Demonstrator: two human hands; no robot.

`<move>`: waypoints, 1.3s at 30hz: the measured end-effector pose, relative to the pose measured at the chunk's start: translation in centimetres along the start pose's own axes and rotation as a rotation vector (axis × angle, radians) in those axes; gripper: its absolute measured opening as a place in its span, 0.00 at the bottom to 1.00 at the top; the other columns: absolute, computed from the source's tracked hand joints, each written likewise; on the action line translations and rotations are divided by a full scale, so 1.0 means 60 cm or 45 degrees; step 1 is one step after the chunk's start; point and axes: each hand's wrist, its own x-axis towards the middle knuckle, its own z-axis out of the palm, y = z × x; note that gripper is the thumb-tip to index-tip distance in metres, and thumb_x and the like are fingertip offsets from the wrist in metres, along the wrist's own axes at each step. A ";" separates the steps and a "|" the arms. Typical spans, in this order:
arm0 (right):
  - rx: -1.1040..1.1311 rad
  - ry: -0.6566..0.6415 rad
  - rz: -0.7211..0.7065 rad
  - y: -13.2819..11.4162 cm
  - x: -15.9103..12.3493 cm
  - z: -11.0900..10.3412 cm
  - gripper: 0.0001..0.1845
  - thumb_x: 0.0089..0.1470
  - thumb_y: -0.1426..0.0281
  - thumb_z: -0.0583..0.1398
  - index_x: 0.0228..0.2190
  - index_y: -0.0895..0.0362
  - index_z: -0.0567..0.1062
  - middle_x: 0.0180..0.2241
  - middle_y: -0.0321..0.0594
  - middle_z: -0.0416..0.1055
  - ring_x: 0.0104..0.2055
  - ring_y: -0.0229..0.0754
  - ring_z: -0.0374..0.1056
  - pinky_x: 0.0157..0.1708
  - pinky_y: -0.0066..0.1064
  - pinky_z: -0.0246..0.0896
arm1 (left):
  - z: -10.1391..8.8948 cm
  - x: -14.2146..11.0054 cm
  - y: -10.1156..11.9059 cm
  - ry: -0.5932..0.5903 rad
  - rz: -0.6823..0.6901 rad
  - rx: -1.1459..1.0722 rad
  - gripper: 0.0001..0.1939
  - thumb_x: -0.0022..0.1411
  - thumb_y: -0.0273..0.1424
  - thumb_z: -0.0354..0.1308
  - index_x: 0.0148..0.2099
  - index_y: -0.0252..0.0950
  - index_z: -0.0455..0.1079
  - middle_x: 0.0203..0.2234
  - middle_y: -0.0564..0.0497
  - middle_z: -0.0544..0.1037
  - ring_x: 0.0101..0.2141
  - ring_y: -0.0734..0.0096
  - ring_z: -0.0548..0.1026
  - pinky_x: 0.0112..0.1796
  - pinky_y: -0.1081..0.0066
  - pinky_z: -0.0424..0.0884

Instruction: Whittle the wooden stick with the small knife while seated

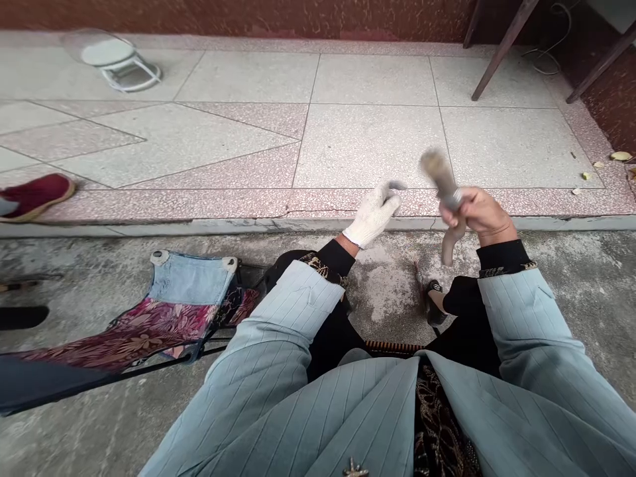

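Note:
My right hand [477, 211], bare, grips a paintbrush [450, 248] by its ferrule and the top of its handle. Its bristles point up and to the left, blurred by motion, and the pale curved handle hangs below my fingers. To the left of it, my left hand [371, 213] wears a white knit glove. The gloved thumb and forefinger stretch out apart, and nothing shows between them; the other fingers are partly hidden. Both hands hover over the edge of a tiled step [348, 202].
A folding chair [189, 285] with denim and floral fabric stands on the concrete [119, 411] at my left. A small white stool [124, 63] sits on the tiles. Someone's red shoe [42, 195] rests at the step's left. Wooden legs [504, 50] stand at the back right.

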 end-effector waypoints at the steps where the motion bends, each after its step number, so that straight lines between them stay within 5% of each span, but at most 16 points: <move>1: 0.045 0.238 -0.096 -0.001 0.001 -0.005 0.31 0.46 0.48 0.65 0.46 0.56 0.74 0.28 0.37 0.69 0.27 0.37 0.64 0.28 0.31 0.66 | 0.001 -0.001 0.000 0.041 -0.009 -0.015 0.18 0.64 0.26 0.44 0.55 0.36 0.63 0.24 0.56 0.70 0.25 0.76 0.69 0.30 0.72 0.68; 4: 0.084 0.659 -0.091 0.004 0.012 -0.014 0.28 0.50 0.47 0.61 0.45 0.53 0.72 0.30 0.37 0.68 0.29 0.38 0.64 0.28 0.30 0.66 | 0.002 -0.006 0.003 0.202 -0.021 0.056 0.19 0.64 0.26 0.45 0.56 0.36 0.63 0.25 0.55 0.73 0.27 0.75 0.71 0.33 0.71 0.69; 9: 0.060 0.788 0.089 0.030 0.032 -0.020 0.23 0.48 0.51 0.63 0.38 0.55 0.72 0.28 0.37 0.66 0.27 0.36 0.62 0.27 0.28 0.64 | 0.002 -0.016 0.009 0.217 0.114 0.399 0.20 0.62 0.25 0.48 0.55 0.37 0.66 0.27 0.55 0.77 0.25 0.76 0.71 0.32 0.73 0.69; 14: -0.544 0.837 0.326 0.048 0.043 -0.018 0.20 0.51 0.60 0.63 0.43 0.60 0.76 0.28 0.39 0.70 0.26 0.36 0.62 0.28 0.29 0.60 | 0.010 -0.023 -0.005 0.125 0.470 0.594 0.18 0.63 0.29 0.50 0.54 0.38 0.69 0.42 0.50 0.81 0.34 0.73 0.78 0.36 0.71 0.72; 16: -0.888 0.668 0.505 0.049 0.046 -0.015 0.20 0.52 0.63 0.62 0.46 0.59 0.78 0.29 0.40 0.72 0.28 0.38 0.65 0.31 0.32 0.60 | 0.010 -0.023 -0.008 0.129 0.507 0.639 0.18 0.63 0.30 0.50 0.54 0.39 0.69 0.44 0.50 0.81 0.35 0.72 0.79 0.36 0.71 0.72; 19: -1.128 0.143 0.687 0.046 0.046 -0.008 0.19 0.51 0.65 0.63 0.45 0.57 0.80 0.30 0.41 0.75 0.31 0.41 0.67 0.34 0.33 0.59 | 0.006 -0.023 -0.004 0.167 0.458 0.600 0.17 0.64 0.29 0.49 0.54 0.38 0.69 0.44 0.50 0.81 0.35 0.73 0.78 0.36 0.72 0.72; 23: -0.825 -0.536 0.659 0.032 0.034 0.004 0.22 0.48 0.60 0.66 0.44 0.57 0.81 0.30 0.38 0.75 0.30 0.39 0.66 0.33 0.31 0.60 | -0.001 -0.017 0.008 0.126 0.216 0.484 0.16 0.65 0.28 0.48 0.53 0.38 0.69 0.34 0.52 0.81 0.29 0.75 0.75 0.33 0.73 0.69; 26: -0.432 -0.751 0.505 0.014 0.017 0.009 0.30 0.45 0.56 0.68 0.48 0.59 0.78 0.32 0.38 0.75 0.28 0.35 0.65 0.32 0.29 0.61 | -0.003 -0.010 0.013 0.055 0.023 0.333 0.18 0.63 0.26 0.49 0.54 0.39 0.68 0.27 0.55 0.76 0.24 0.75 0.71 0.29 0.72 0.67; 28: -0.218 -0.609 0.343 0.003 0.006 0.008 0.32 0.43 0.55 0.69 0.47 0.61 0.77 0.31 0.39 0.73 0.27 0.35 0.64 0.30 0.30 0.62 | -0.001 -0.006 0.013 0.007 -0.040 0.196 0.18 0.63 0.26 0.49 0.54 0.39 0.67 0.26 0.55 0.74 0.24 0.75 0.70 0.29 0.72 0.67; 33: 0.099 0.316 -0.128 0.003 0.003 -0.004 0.32 0.44 0.47 0.66 0.44 0.56 0.74 0.27 0.37 0.68 0.25 0.36 0.61 0.26 0.31 0.63 | 0.008 -0.004 0.006 0.072 -0.071 0.013 0.17 0.66 0.27 0.44 0.55 0.37 0.63 0.26 0.54 0.73 0.27 0.74 0.72 0.32 0.71 0.69; 35: 0.124 0.528 -0.126 0.010 0.012 -0.008 0.31 0.48 0.47 0.64 0.46 0.54 0.72 0.29 0.37 0.67 0.27 0.37 0.62 0.28 0.31 0.65 | 0.010 -0.006 0.002 0.152 -0.053 0.110 0.17 0.66 0.27 0.44 0.55 0.36 0.63 0.28 0.53 0.75 0.28 0.73 0.72 0.33 0.71 0.69; 39: 0.096 0.655 0.062 0.023 0.029 -0.011 0.25 0.51 0.49 0.61 0.43 0.55 0.72 0.30 0.38 0.67 0.28 0.38 0.63 0.28 0.30 0.66 | 0.019 -0.016 -0.001 0.098 0.103 0.421 0.18 0.66 0.28 0.46 0.56 0.36 0.65 0.32 0.52 0.78 0.27 0.74 0.73 0.30 0.71 0.68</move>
